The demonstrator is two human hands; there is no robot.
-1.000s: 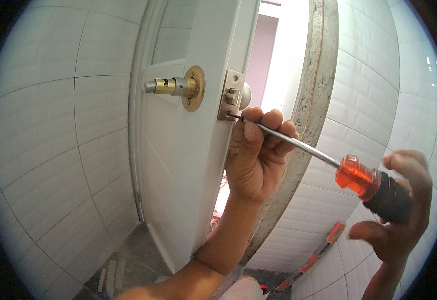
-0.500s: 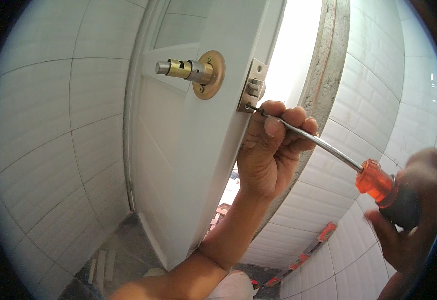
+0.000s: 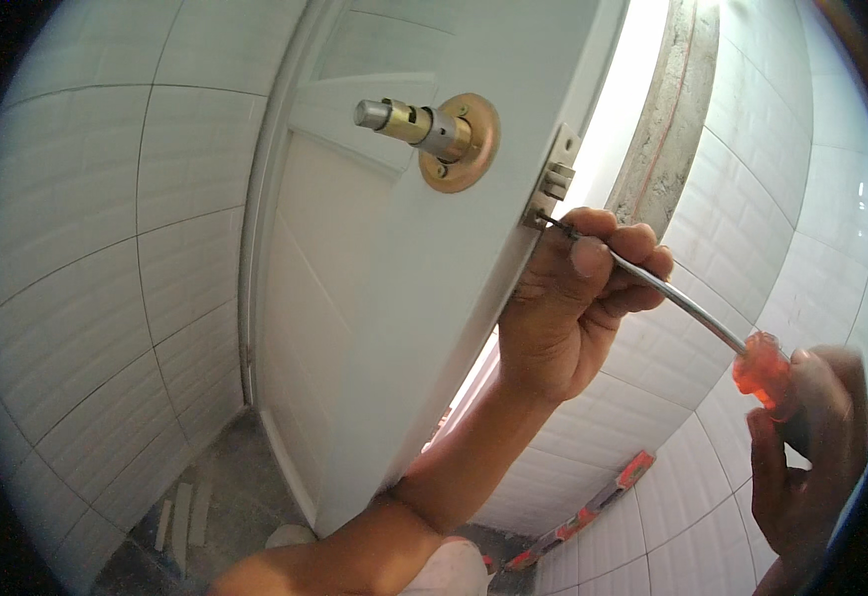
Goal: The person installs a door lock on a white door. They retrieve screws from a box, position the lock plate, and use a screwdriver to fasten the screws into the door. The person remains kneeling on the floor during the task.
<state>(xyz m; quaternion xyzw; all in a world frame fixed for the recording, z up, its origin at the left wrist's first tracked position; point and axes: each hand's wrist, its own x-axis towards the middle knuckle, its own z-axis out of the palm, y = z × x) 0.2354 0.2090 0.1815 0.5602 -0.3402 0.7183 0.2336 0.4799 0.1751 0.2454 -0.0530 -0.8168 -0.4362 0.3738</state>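
Note:
My left hand (image 3: 578,298) is closed round the front of the screwdriver's shaft, thumb and fingertips pinching it near a dark screw (image 3: 556,225). That screw sticks out of the lower hole in the latch plate (image 3: 553,179) on the door's edge. My right hand (image 3: 816,437), slightly blurred, grips the orange and black handle of the screwdriver (image 3: 692,311) at the right. On the face of the white door (image 3: 404,328), a brass rose with a bare knob spindle (image 3: 444,139) juts out to the left.
White tiled walls (image 3: 86,248) stand on both sides. Beyond the door edge rises a rough cement strip (image 3: 664,119). A red level-like bar (image 3: 593,507) leans low against the right wall. Thin tile strips (image 3: 190,521) lie on the dark floor at lower left.
The door and latch plate appear farther right in view. My right hand has shifted its hold on the screwdriver handle; my left hand keeps its pinch by the screw.

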